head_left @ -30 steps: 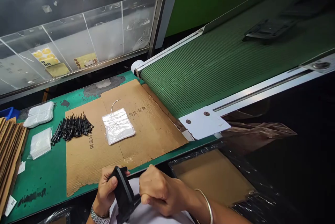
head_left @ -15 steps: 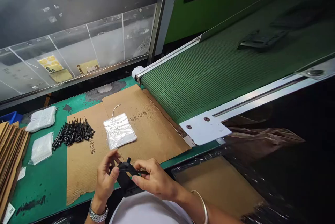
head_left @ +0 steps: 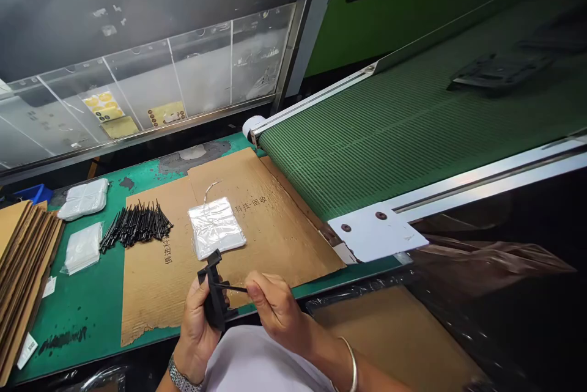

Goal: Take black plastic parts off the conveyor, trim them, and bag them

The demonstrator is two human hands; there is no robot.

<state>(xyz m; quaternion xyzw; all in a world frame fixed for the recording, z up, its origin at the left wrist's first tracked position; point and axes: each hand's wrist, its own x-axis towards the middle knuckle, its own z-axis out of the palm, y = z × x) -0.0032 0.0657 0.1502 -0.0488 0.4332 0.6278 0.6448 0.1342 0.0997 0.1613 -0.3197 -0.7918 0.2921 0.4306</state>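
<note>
My left hand (head_left: 198,325) is closed around a black plastic part (head_left: 213,300), held upright in front of my body. Between the thumb and fingers of my right hand (head_left: 275,303) is a thin black rod (head_left: 235,287), its far end touching the side of the plastic part. Whether that tip goes into the part is too small to tell. Just beyond my hands, a stack of clear plastic bags (head_left: 216,227) rests on a flat cardboard sheet (head_left: 284,245). To its left lies a pile of similar black rods (head_left: 136,224).
A green conveyor belt (head_left: 348,141) slopes up to the right, with dark plastic parts (head_left: 499,71) on it. On the green table stand more bag stacks (head_left: 84,247) and upright cardboard pieces (head_left: 27,282) at the left. An open carton (head_left: 389,337) sits below right.
The black plastic part has been turned upright in my left hand. My right hand has drawn slightly right, with the rod now pointing at the part's side. The view has shifted a little.
</note>
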